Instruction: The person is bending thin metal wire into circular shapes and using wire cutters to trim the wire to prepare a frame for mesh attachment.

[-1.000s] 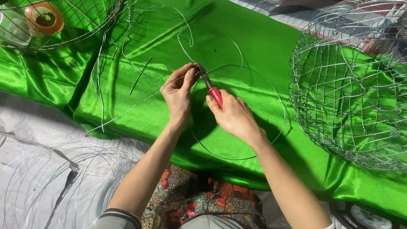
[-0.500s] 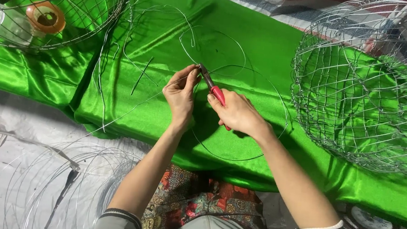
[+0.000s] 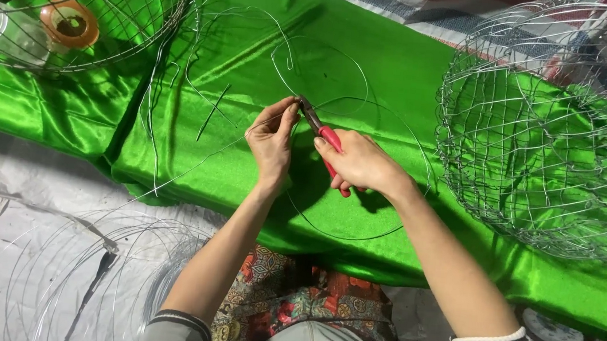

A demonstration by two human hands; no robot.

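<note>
Hands had barely shifted: my right hand (image 3: 363, 161) stayed closed on the red-handled pliers (image 3: 321, 132), my left hand (image 3: 271, 140) still pinched the thin silver wire loop (image 3: 356, 235) mid-cloth on the green satin cloth (image 3: 415, 70).

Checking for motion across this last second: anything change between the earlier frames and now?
Barely. The right hand with the red-handled pliers edged slightly right and down, same grip. The left hand keeps pinching the wire at the plier tips. Green cloth, wire basket and coiled wire unchanged.
</note>
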